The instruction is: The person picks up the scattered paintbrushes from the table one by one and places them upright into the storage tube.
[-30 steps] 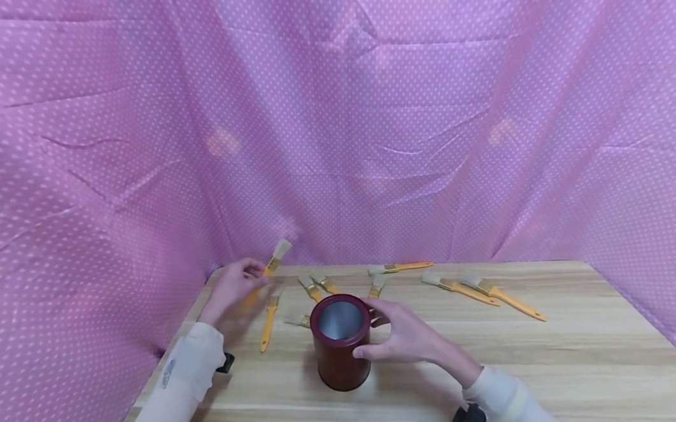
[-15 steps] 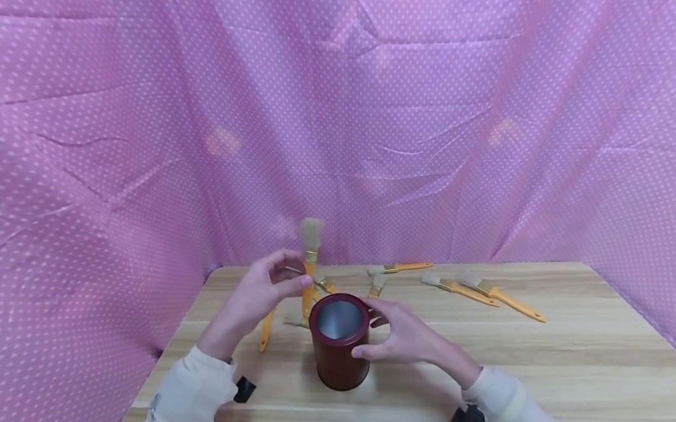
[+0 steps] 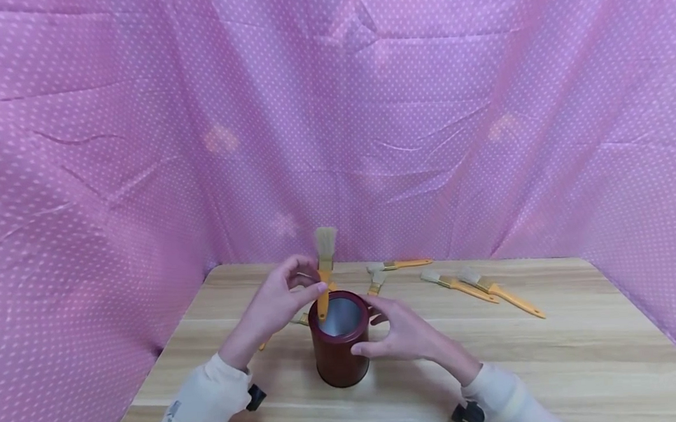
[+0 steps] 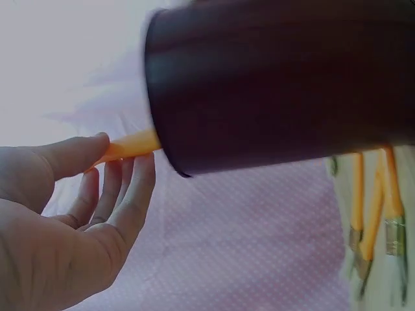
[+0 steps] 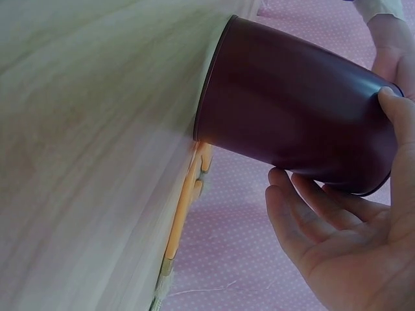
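Observation:
A dark red can [image 3: 341,362] stands upright on the table, its open mouth showing a silvery inside. My left hand [image 3: 276,300] pinches a paintbrush [image 3: 325,242] by its orange handle, bristles up. The handle's lower end is over the can's mouth at the left rim, and in the left wrist view part of the handle [image 4: 137,144] is hidden behind the can. With thumb and fingers on either side, my right hand [image 3: 402,332] holds the can near its top; the right wrist view shows the thumb [image 5: 389,97] near the rim.
Two paintbrushes lie at the right, a nearer one [image 3: 511,299] and a flatter-angled one [image 3: 468,290]. Another paintbrush [image 3: 412,263] lies along the back edge. More brushes lie behind the can, partly hidden. A pink dotted cloth [image 3: 333,122] hangs around the wooden table [image 3: 495,368].
My left hand has carried the paintbrush from the table's left side rightward to the can's mouth, turning it more upright. The right hand and can have stayed in place.

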Action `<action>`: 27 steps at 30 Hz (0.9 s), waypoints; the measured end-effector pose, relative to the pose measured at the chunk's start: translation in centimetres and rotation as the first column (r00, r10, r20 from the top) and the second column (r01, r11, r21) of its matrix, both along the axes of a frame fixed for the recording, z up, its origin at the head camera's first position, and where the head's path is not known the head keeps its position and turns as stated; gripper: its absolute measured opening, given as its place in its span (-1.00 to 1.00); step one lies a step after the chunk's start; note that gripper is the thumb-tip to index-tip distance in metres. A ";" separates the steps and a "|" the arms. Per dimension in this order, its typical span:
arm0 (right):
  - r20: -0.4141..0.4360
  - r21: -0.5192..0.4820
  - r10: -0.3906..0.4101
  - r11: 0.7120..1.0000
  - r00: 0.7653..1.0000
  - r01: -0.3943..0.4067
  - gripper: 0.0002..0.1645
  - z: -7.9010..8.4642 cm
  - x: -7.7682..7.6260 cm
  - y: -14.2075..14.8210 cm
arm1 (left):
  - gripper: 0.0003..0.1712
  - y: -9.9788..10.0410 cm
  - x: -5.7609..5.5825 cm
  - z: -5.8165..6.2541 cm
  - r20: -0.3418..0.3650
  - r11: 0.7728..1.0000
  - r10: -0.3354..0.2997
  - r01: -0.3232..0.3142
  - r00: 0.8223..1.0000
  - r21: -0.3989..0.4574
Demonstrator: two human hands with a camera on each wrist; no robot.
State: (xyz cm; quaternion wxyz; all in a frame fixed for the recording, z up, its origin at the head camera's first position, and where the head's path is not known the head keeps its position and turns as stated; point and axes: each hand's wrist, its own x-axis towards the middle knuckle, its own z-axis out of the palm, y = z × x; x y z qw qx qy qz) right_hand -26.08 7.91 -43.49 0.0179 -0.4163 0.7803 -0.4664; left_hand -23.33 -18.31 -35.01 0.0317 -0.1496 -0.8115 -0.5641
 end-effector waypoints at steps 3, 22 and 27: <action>-0.012 -0.002 0.004 1.000 1.000 -0.004 -0.08 0.1 0.0 0.0 | -0.53 -0.2 -0.6 -0.6 0.026 1.000 -0.004 0.004 1.000 -0.004; -0.037 0.006 -0.014 1.000 0.999 0.014 -0.07 0.5 0.3 0.2 | -0.46 -7.0 -5.8 -5.7 -0.023 0.904 0.263 -0.255 0.964 -0.342; -0.030 0.008 -0.011 1.000 0.999 0.011 -0.10 0.1 0.5 0.0 | -0.49 -8.7 -6.2 -7.8 0.030 0.791 0.351 -0.279 0.936 -0.545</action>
